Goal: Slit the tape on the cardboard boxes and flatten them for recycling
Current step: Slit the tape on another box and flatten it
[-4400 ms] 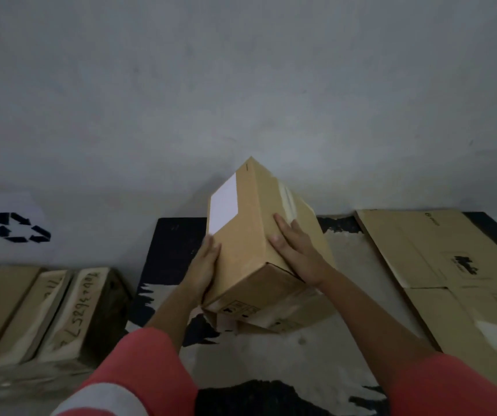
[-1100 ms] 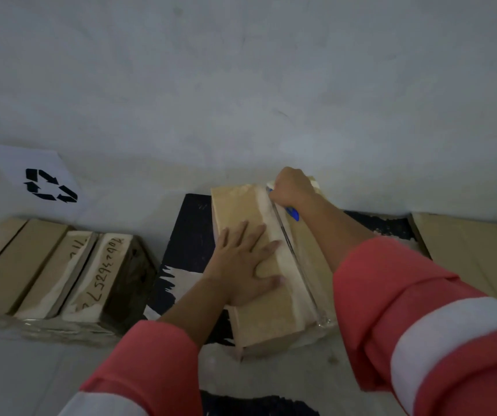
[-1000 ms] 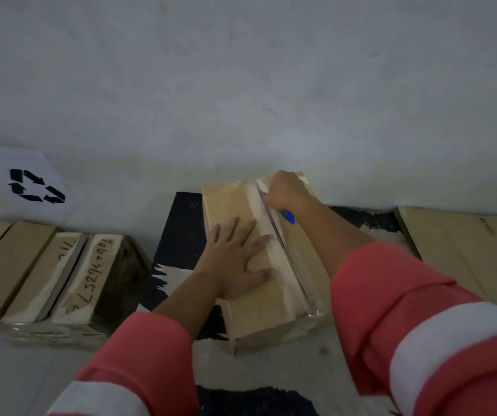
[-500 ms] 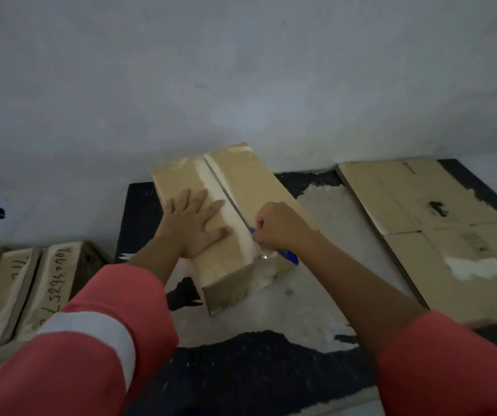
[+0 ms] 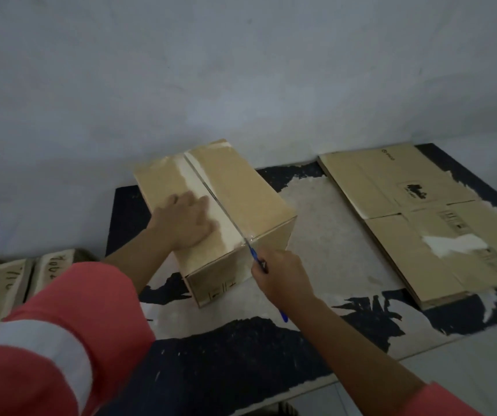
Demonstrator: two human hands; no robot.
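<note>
Cutter (image 5: 255,259) in right hand (image 5: 283,280) now past box (image 5: 241,202) edge.

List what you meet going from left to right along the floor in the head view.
boxes with handwriting → left hand, pressed flat → right hand, gripping the blue cutter → flattened cardboard sheets. The box being slit overlaps both hands, so it is left out.
</note>
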